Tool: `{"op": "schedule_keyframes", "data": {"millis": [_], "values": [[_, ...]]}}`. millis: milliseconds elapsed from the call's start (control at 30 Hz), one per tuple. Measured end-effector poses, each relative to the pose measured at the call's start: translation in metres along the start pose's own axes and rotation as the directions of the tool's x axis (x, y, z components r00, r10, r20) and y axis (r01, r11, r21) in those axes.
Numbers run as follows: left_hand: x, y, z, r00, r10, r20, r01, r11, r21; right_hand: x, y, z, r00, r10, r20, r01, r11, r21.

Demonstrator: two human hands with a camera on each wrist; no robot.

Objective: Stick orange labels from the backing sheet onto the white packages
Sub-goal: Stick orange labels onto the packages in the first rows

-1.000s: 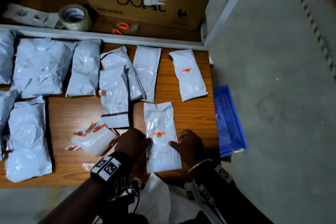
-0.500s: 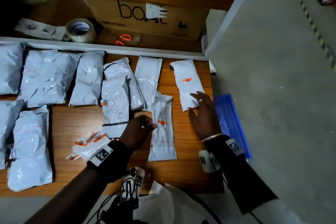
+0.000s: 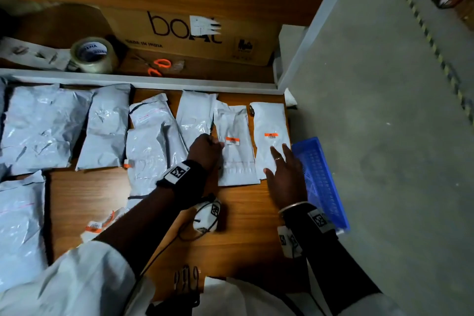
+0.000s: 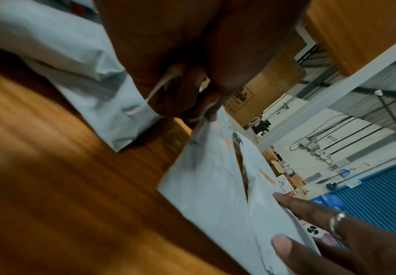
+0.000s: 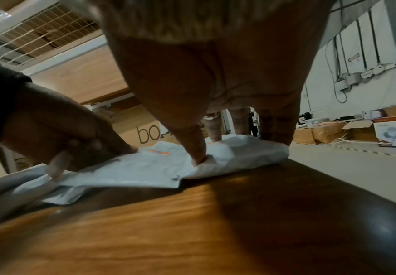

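Observation:
Two white packages with orange labels lie side by side at the table's back right. My left hand (image 3: 215, 143) pinches the left edge of the inner labelled package (image 3: 234, 159), seen close in the left wrist view (image 4: 204, 167). My right hand (image 3: 275, 159) lies flat, straight fingers pressing on the outer labelled package (image 3: 269, 120), also in the right wrist view (image 5: 239, 152). The backing sheet with orange labels (image 3: 98, 226) lies near the table's front left, partly hidden by my left arm. Several unlabelled white packages (image 3: 43, 126) fill the left side.
A blue basket (image 3: 320, 182) hangs off the table's right edge beside my right hand. Behind a white rail (image 3: 141, 82) stand a tape roll (image 3: 92, 54), orange scissors (image 3: 159, 67) and a cardboard box (image 3: 192, 33). Grey floor lies to the right.
My left hand slid the newly labelled package from the table's front to the back row. My right hand went from the front to the rightmost package and straightened it.

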State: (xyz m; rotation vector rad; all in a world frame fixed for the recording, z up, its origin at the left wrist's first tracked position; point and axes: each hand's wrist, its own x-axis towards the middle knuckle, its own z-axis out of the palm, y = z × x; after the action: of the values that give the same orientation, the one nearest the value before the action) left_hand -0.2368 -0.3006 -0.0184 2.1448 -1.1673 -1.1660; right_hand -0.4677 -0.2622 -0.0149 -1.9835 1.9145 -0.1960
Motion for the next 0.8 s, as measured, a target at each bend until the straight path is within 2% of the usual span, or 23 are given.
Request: {"op": "schedule_keyframes", "data": {"millis": [167, 267, 333, 433, 500, 567, 667, 733, 800], "values": [[0.012, 0.013, -0.004, 1.000, 0.004, -0.026, -0.004, 1.000, -0.010, 0.013, -0.001, -0.001, 0.999, 0.023, 0.027, -0.024, 0.999, 0.040], [-0.010, 0.018, -0.020, 0.994, 0.049, -0.103, -0.064, 0.987, -0.148, 0.018, -0.003, -0.002, 0.999, 0.015, 0.052, -0.017, 0.999, 0.039], [-0.036, 0.023, -0.034, 0.993, 0.067, -0.098, -0.086, 0.974, -0.210, 0.019, -0.004, -0.004, 0.998, 0.011, 0.069, -0.014, 0.999, 0.040], [-0.075, 0.014, -0.058, 0.999, -0.008, 0.046, 0.025, 0.923, -0.385, 0.015, -0.007, -0.010, 0.999, 0.001, 0.041, -0.005, 0.996, 0.084], [-0.099, -0.004, -0.070, 0.992, -0.035, 0.121, 0.085, 0.895, -0.439, 0.008, -0.010, -0.012, 0.999, -0.025, -0.033, 0.029, 0.993, 0.111], [-0.122, -0.027, -0.076, 0.990, -0.083, 0.116, 0.128, 0.877, -0.463, -0.003, -0.013, -0.014, 0.988, -0.072, -0.133, 0.089, 0.988, 0.129], [-0.153, -0.061, -0.081, 0.978, -0.190, 0.081, 0.203, 0.812, -0.547, -0.022, -0.017, -0.007, 0.944, -0.206, -0.256, 0.247, 0.959, 0.141], [-0.171, -0.083, -0.084, 0.961, -0.265, 0.075, 0.256, 0.757, -0.601, -0.033, -0.026, 0.003, 0.929, -0.261, -0.261, 0.313, 0.932, 0.184], [-0.188, -0.102, -0.087, 0.945, -0.320, 0.062, 0.288, 0.728, -0.622, -0.044, -0.042, 0.013, 0.943, -0.277, -0.186, 0.319, 0.910, 0.264]]}}
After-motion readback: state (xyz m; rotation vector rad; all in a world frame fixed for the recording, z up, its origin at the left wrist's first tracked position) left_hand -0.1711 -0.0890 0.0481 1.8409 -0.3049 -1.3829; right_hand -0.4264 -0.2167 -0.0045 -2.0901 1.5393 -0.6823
